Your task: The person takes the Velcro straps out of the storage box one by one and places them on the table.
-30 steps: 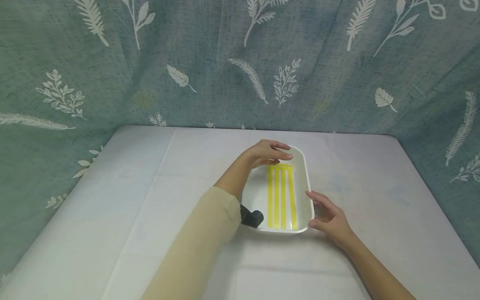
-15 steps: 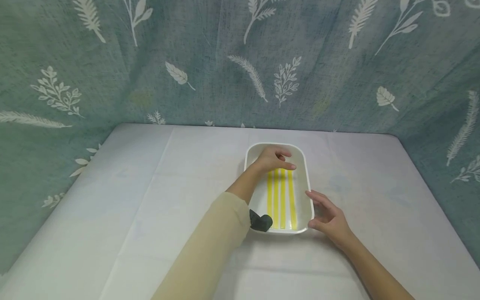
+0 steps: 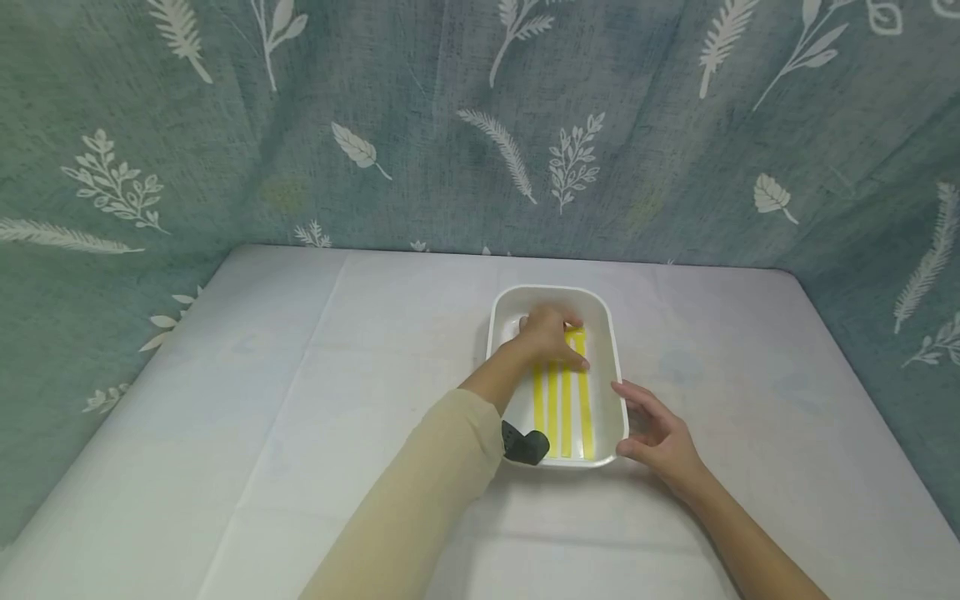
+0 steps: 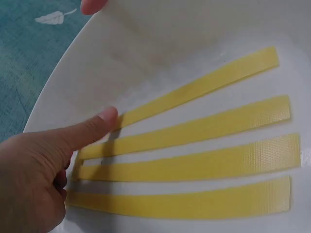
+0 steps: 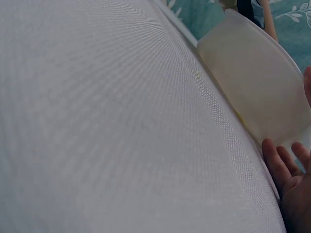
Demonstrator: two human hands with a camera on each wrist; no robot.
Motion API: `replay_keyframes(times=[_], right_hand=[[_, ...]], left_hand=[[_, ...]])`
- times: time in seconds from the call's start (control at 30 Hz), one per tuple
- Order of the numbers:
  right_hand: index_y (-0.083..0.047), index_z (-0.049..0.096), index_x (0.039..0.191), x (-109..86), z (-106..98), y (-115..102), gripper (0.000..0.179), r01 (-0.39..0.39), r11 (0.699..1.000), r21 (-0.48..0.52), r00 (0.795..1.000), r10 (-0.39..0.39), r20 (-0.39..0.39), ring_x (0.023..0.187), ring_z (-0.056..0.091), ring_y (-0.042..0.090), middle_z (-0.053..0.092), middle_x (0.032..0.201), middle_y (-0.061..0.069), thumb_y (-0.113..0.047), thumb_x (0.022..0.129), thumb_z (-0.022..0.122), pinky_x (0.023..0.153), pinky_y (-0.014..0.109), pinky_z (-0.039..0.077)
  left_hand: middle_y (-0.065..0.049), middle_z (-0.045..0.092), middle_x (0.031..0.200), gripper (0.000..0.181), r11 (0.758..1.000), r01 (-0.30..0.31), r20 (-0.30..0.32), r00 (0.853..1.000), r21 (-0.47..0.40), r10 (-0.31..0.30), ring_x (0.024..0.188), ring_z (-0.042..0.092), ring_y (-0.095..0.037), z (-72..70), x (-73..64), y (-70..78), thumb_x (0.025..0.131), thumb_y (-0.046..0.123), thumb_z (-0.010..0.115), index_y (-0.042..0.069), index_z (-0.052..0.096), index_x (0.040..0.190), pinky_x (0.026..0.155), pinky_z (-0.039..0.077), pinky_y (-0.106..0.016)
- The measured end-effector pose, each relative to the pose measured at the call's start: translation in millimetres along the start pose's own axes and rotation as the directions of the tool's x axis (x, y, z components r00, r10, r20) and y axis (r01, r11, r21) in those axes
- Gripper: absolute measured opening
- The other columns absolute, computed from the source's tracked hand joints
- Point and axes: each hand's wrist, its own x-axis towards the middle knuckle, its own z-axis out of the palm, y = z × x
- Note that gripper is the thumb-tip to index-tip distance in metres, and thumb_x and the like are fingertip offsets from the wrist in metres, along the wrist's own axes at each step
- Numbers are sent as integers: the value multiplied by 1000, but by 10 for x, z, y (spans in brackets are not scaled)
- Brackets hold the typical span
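Behind tray (image 3: 603, 379): leafy curtain (image 3: 427, 167) | black device (image 3: 527, 447) overlaps corner | left fingers (image 4: 91, 130) parted, right fingers (image 5: 277, 165) relaxed

The tub (image 3: 604, 371) looks like white plastic: smooth along its walls, dull on the outer side, with small glossy highlights on its floor. The yellow strips (image 4: 199, 167) in it seem to be flexible plastic or rubber, which of the two cannot be told; they are mostly smooth with a soft sheen, turning finely dimpled at their near ends. White cloth (image 3: 300, 475), finely woven, matt and lightly creased, covers the tabletop. The far curtain (image 3: 420, 167) is matt fabric with a coarse, linen-like weave. The beige sleeve (image 3: 408, 500) is soft, matt cloth, and the black fitting (image 3: 531, 447) beside it resembles matt plastic.
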Motion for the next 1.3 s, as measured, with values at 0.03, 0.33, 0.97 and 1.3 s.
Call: replay_keyframes(times=[0.03, 0.33, 0.97, 1.3], right_hand=[[3, 44, 137, -4, -1, -1, 64, -2, 1000, 0, 1000, 2, -1, 120, 50, 8, 43, 141, -6, -4, 80, 74, 72, 29, 57], [2, 45, 137, -33, -7, -18, 65, -41, 998, -41, 999, 40, -25, 118, 51, 5, 45, 140, -9, -2, 78, 74, 72, 28, 56], [3, 45, 136, -9, 24, -12, 65, -33, 999, -23, 999, 32, -35, 115, 53, 6, 44, 139, -9, -1, 78, 74, 72, 27, 56], [3, 45, 136, 2, 27, -18, 65, -38, 997, -61, 999, 36, -40, 115, 53, 5, 45, 138, -11, 4, 77, 73, 72, 25, 56]], left_hand=[[2, 59, 119, 68, 999, -6, 3, 1000, 45, 6, 111, 49, -18, 8, -3, 5, 63, 40, 87, 21, 63, 123, 96, 34, -36], [4, 60, 108, 50, 998, -36, 12, 999, 59, 35, 103, 49, -16, 35, -21, 59, 64, 37, 87, 20, 70, 107, 90, 33, -34], [-1, 54, 82, 53, 761, 53, 150, 987, -646, 58, 70, 58, -11, -60, 9, 85, 79, -2, 73, -1, 54, 128, 69, 56, -26], [-13, 68, 105, 56, 591, -22, 151, 959, -806, 242, 95, 68, -20, -133, 14, 75, 86, 2, 66, 7, 46, 138, 82, 55, -35]])
